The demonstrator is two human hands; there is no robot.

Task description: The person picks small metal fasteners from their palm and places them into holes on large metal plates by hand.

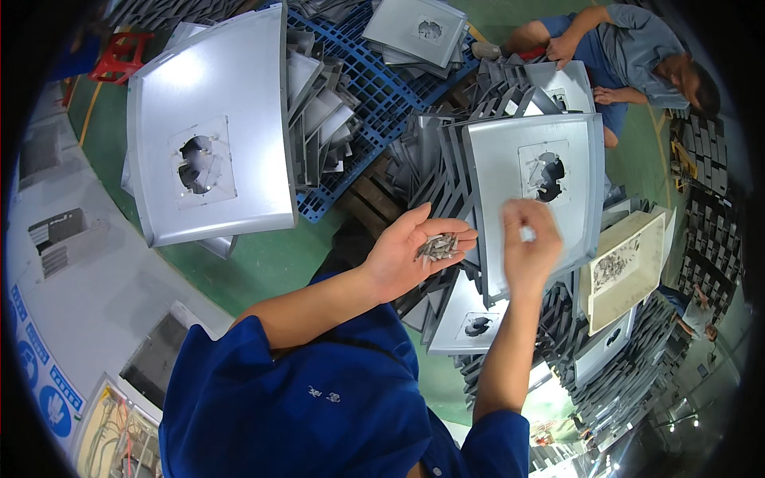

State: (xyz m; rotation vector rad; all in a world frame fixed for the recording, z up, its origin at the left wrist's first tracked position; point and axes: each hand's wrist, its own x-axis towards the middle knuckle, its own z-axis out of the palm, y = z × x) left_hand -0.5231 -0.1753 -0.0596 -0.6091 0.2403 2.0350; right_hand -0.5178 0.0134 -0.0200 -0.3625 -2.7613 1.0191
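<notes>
Palm up, my left hand (392,253) cups a small heap of slim grey metal pieces (437,248), like short pins or screws; their exact kind is too small to tell. My right hand (532,243), blurred by motion, is above a grey sheet-metal panel (496,163) with its fingers drawn together in a pinch. Whatever those fingertips hold is hidden. The panel tops a stack on my right and has an irregular cut-out (550,177) within a square patch, just beyond my right hand.
At left stands another stack topped by a large panel (211,72). A blue pallet (358,60) lies behind. A cream tray (621,295) of small metal pieces rests at right. Another person (641,48) sits at far right, hands at a panel. A red stool (121,54) is far left.
</notes>
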